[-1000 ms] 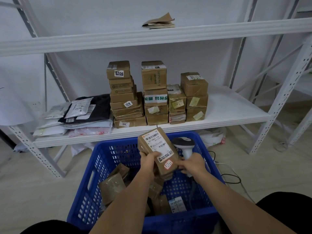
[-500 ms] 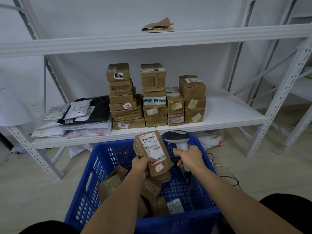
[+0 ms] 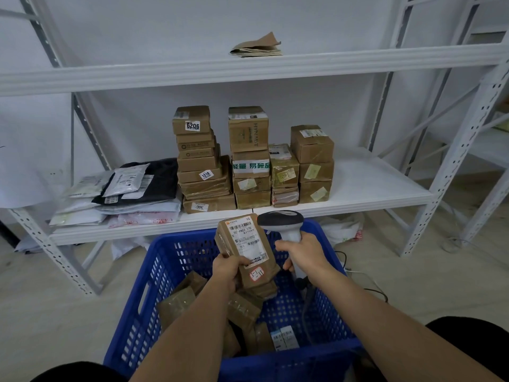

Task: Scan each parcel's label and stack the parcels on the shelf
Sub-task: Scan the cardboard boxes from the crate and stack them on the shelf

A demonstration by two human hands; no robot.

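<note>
A brown parcel (image 3: 246, 250) is gripped near its lower end by the left hand (image 3: 227, 267) and held upright, label facing up, above a blue crate (image 3: 165, 260). A handheld scanner (image 3: 282, 223) is clasped by the closed right hand (image 3: 305, 253), its head just beside the parcel's top edge. The scanning step appears to be in hand; next, the scanner head would likely need to be aimed at the barcode. More parcels lie in the crate. On the shelf (image 3: 371, 186) behind, stacked boxes (image 3: 248, 158) fill the middle and flat mailers (image 3: 124, 194) the left, while open room is left at the right end. The crate rim sits close to the shelf's front edge.
</note>
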